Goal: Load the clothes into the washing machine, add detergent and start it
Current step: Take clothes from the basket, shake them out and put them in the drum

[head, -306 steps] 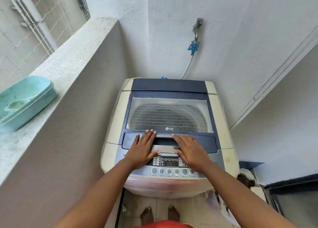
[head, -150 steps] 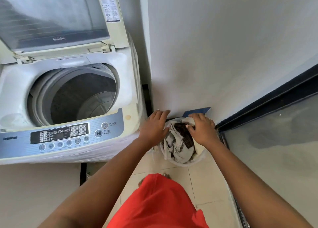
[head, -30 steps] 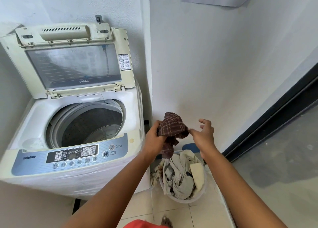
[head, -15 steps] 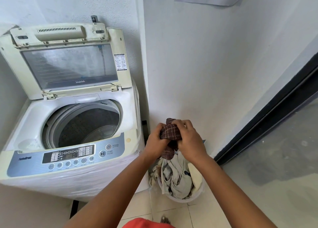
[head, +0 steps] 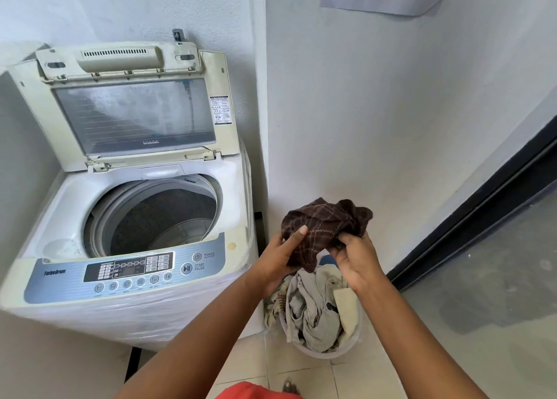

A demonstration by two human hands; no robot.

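Observation:
A top-loading washing machine stands at the left with its lid raised and its drum showing no clothes. To its right, above a pale laundry basket full of light clothes, I hold a brown checked cloth. My left hand grips its left side, thumb on top. My right hand pinches its right edge. The cloth is bunched between both hands.
The control panel with a start/pause button faces me. A white wall corner rises just right of the machine. A dark door frame and glass panel run along the right. The floor is tiled.
My hands have moved apart and lifted a little, spreading the brown cloth out between them; half a second ago they were clasped together around it.

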